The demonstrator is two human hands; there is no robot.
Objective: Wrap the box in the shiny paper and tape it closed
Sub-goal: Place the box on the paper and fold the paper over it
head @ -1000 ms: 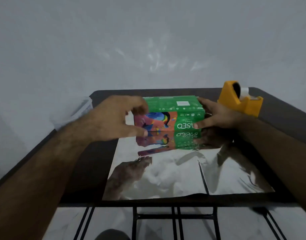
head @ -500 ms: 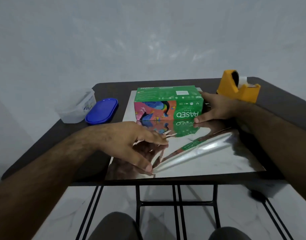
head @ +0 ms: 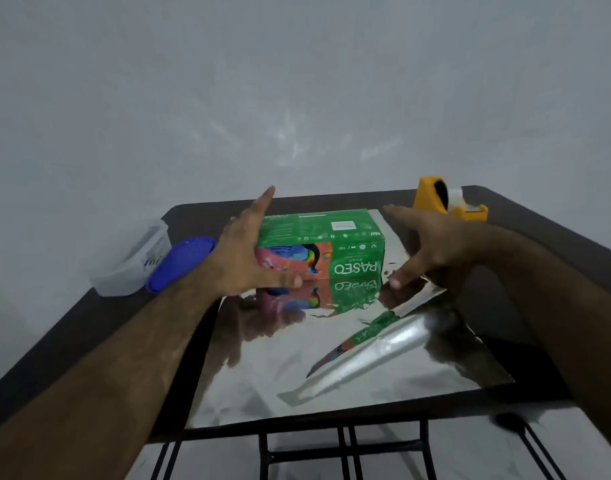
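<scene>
Where hands (head: 243, 258) flank, box (head: 335, 244) reads "PASEO".

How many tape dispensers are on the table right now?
1: the yellow tape dispenser stands at the table's far right corner, beyond the right hand. None other shows.

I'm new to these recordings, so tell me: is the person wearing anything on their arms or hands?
Nothing that shows. Both forearms are bare up to the frame's edge, with no sleeve, glove, watch or ring visible on the left hand or the right hand. Fine hair shows on the left forearm.
</scene>
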